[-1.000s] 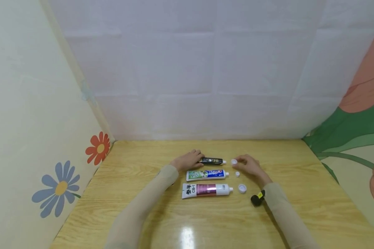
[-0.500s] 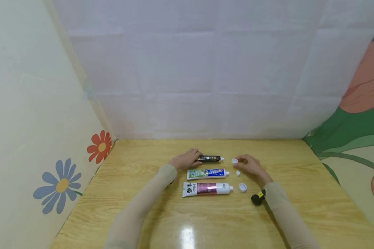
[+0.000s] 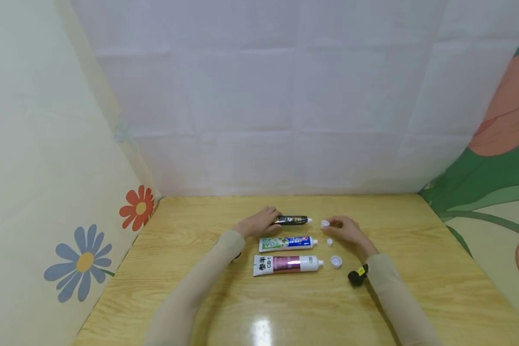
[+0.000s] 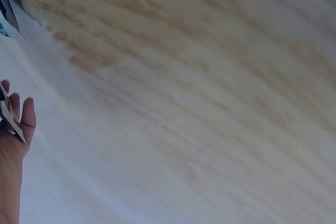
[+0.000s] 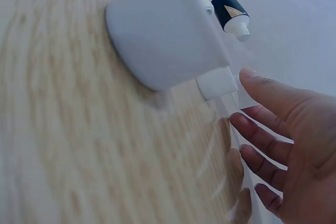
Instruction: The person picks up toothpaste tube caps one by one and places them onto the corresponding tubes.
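In the head view my left hand (image 3: 258, 223) grips the tail end of a black toothpaste tube (image 3: 293, 220), whose uncapped nozzle points right. The left wrist view catches that hand (image 4: 16, 129) at its edge, with the tube's tail in the fingers. My right hand (image 3: 347, 229) pinches a white cap (image 3: 325, 224) near the table, a short gap from the black tube's nozzle. Nearer me lie a green-and-blue toothpaste tube (image 3: 287, 243) and a larger white-and-purple one (image 3: 287, 264), both uncapped. A small white cap (image 3: 329, 242) and a bigger one (image 3: 336, 262) lie by their nozzles.
The wooden table (image 3: 259, 302) ends at a white sheet (image 3: 259, 96) behind and a flower-painted wall (image 3: 39, 168) on the left. A black wrist camera (image 3: 356, 277) hangs below the right forearm. In the right wrist view the bigger cap (image 5: 163, 30) looms close.
The left hand and the black tube have shifted slightly away from me and to the left. The right hand with its cap stays about where it was; the other tubes lie still.
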`<state>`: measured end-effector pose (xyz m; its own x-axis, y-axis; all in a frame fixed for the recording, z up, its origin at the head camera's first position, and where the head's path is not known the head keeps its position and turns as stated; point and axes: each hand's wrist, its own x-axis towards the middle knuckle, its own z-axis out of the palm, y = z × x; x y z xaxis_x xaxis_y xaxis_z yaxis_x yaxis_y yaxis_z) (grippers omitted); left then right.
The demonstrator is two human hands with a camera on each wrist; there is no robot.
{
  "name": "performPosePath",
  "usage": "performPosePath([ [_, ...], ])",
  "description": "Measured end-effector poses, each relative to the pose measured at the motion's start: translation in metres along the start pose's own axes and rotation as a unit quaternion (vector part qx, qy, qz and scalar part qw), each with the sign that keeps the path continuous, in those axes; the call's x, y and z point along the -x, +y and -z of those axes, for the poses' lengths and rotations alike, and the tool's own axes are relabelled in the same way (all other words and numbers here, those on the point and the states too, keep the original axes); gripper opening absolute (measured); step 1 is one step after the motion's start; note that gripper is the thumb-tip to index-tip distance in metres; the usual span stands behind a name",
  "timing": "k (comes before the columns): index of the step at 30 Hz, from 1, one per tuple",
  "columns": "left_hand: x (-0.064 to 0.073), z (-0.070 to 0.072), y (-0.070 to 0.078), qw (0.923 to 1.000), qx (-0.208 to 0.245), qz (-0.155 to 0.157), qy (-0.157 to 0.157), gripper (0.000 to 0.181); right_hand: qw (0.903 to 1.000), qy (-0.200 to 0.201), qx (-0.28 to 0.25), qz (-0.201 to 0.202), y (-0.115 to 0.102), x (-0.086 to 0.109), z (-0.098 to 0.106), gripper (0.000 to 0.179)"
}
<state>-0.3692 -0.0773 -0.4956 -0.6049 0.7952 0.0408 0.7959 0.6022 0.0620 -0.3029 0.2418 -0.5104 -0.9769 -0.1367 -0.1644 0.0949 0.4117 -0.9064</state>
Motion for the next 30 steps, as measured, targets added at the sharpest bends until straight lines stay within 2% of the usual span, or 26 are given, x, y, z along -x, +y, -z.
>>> performPosePath([
  [7, 0.0, 0.002, 0.002, 0.9999, 0.001, -0.009, 0.007, 0.046, 0.9995, 0.007, 0.014, 0.028, -0.004, -0.002, 0.001, 0.04],
  [10, 0.001, 0.001, 0.004, 1.0, -0.004, -0.008, 0.004, 0.047, 0.9963, 0.01, 0.067, 0.053, -0.005, -0.004, 0.003, 0.04],
  [13, 0.001, 0.001, 0.004, 0.9999, -0.012, -0.004, 0.0, 0.048, 0.9876, 0.014, 0.133, 0.082, -0.006, -0.006, 0.006, 0.041],
  [16, 0.001, 0.0, 0.004, 0.9999, -0.016, -0.004, 0.002, 0.049, 0.9801, 0.015, 0.17, 0.101, -0.008, -0.006, 0.007, 0.042],
  [30, 0.006, 0.001, -0.001, 0.9991, -0.011, 0.002, 0.041, 0.046, 0.9791, 0.02, 0.164, 0.118, -0.018, -0.001, 0.009, 0.04],
])
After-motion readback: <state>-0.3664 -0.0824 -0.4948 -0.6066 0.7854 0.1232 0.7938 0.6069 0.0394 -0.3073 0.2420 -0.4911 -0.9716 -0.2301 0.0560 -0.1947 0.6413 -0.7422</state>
